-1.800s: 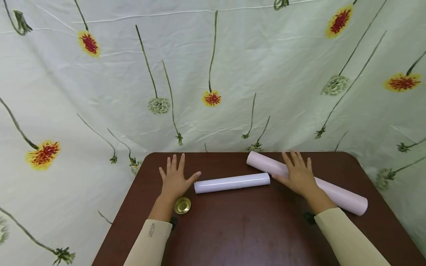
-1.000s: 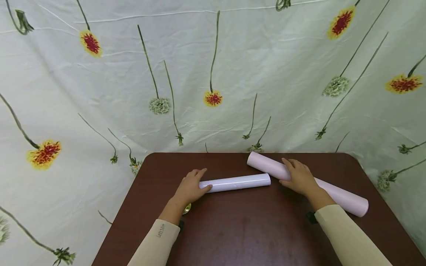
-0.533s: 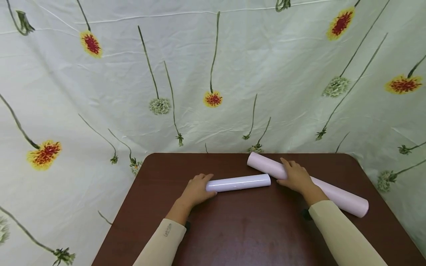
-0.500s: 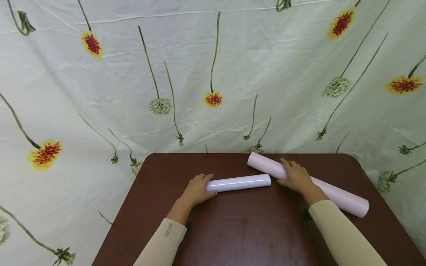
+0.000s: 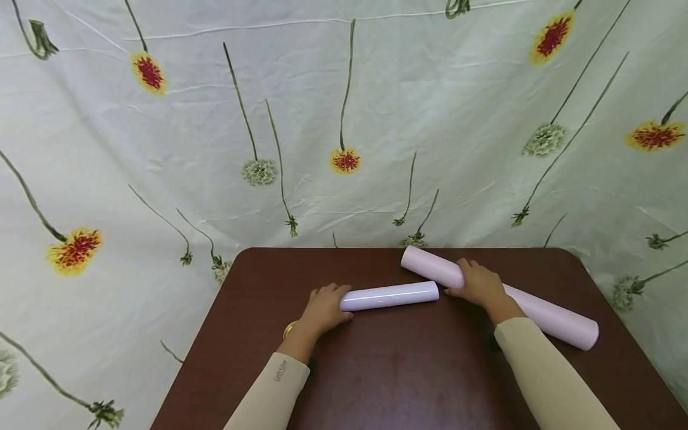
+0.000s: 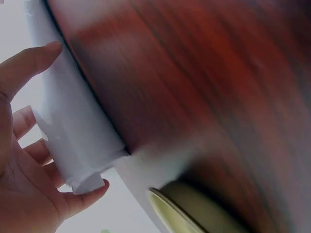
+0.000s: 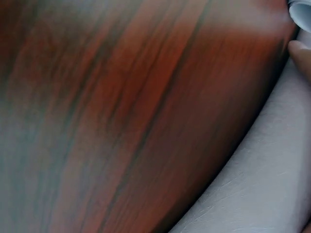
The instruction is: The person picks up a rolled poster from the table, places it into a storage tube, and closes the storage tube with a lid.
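Observation:
A glossy white roll, shorter and thinner than the other, lies across the table. My left hand grips its left end; the left wrist view shows the thumb over one side and the fingers round the other. My right hand holds the long pale pink roll from above near its middle, fingers bent over the far side. In the right wrist view only a thumb tip shows against the pink roll, close to the open end of the white roll.
A small gold dish stands beside my left wrist, mostly hidden by it; its rim shows in the left wrist view. The dark brown table has rounded back corners. Behind it hangs a flower-printed cloth.
My left hand has moved right and closed round the white roll's left end, its arm covering most of the gold dish. My right hand's spread fingers have come down and bent over the pink roll.

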The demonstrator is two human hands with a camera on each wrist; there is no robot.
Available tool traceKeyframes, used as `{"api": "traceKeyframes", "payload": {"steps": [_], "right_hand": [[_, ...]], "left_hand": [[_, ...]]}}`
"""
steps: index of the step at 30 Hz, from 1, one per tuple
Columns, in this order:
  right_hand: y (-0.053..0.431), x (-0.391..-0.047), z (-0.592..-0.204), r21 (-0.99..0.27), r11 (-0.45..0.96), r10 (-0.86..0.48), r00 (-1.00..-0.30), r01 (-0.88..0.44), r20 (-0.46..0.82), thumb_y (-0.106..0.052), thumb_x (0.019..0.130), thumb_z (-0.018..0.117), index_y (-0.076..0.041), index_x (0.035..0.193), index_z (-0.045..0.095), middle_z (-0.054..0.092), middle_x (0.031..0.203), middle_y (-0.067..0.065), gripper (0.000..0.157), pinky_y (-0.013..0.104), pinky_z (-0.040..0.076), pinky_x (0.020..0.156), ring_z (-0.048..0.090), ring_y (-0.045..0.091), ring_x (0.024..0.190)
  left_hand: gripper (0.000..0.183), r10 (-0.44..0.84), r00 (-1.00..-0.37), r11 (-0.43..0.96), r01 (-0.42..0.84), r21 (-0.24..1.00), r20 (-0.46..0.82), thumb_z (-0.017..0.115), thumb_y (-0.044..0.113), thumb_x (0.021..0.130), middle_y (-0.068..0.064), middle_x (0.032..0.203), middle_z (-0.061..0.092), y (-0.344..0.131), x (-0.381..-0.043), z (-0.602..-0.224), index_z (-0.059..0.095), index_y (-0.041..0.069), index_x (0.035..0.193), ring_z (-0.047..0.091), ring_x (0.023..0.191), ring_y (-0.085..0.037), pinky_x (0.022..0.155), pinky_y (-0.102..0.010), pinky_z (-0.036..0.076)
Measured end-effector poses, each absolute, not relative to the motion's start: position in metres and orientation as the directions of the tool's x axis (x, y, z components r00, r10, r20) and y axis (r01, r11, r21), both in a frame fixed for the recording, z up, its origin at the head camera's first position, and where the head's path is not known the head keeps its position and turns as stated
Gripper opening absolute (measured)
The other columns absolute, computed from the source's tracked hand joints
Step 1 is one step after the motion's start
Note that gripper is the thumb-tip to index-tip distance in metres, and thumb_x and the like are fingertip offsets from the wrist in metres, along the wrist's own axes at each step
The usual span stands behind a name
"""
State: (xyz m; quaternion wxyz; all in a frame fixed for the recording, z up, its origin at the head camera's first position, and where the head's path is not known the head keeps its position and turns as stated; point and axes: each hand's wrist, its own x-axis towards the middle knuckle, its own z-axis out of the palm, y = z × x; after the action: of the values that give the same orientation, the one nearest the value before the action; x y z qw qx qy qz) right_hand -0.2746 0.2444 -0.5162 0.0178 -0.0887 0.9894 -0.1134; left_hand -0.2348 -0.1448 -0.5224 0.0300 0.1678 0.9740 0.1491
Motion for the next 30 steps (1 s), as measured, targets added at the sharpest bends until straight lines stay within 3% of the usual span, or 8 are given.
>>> {"api": "traceKeyframes", "payload": {"steps": [8, 19, 30], "right_hand": [[0.246, -0.276, -0.516, -0.222, 0.961, -0.172, -0.985, -0.166, -0.008, -0.054, 0.079, 0.079, -0.001, 0.129, 0.049, 0.067, 0.106, 0.023, 0.078, 0.059, 0.053, 0.075, 0.068, 0.042, 0.092], [0.253, -0.283, -0.521, -0.258, 0.952, -0.172, -0.985, -0.165, -0.007, -0.055, 0.081, 0.074, -0.006, 0.129, 0.055, 0.071, 0.106, 0.016, 0.071, 0.057, 0.052, 0.078, 0.069, 0.033, 0.094], [0.256, -0.284, -0.525, -0.253, 0.953, -0.175, -0.985, -0.169, 0.000, -0.058, 0.081, 0.072, -0.006, 0.133, 0.055, 0.071, 0.112, 0.018, 0.075, 0.058, 0.052, 0.078, 0.068, 0.034, 0.096]], "left_hand": [[0.064, 0.337, -0.941, 0.903, 0.322, 0.283, -0.005, 0.081, 0.027, 0.083, -0.014, 0.131, 0.065, -0.140, -0.238, -0.527, 0.059, 0.011, 0.140, 0.061, 0.121, -0.035, 0.105, -0.061, 0.039], [0.053, 0.325, -0.942, 0.895, 0.333, 0.297, 0.079, 0.080, 0.020, 0.080, -0.012, 0.120, 0.070, -0.145, -0.238, -0.532, 0.065, 0.011, 0.130, 0.065, 0.109, -0.034, 0.089, -0.054, 0.045], [0.051, 0.264, -0.961, 0.904, 0.277, 0.325, 0.086, 0.079, 0.021, 0.081, -0.012, 0.121, 0.070, -0.166, -0.242, -0.532, 0.066, 0.012, 0.129, 0.065, 0.110, -0.034, 0.088, -0.053, 0.044]]}}
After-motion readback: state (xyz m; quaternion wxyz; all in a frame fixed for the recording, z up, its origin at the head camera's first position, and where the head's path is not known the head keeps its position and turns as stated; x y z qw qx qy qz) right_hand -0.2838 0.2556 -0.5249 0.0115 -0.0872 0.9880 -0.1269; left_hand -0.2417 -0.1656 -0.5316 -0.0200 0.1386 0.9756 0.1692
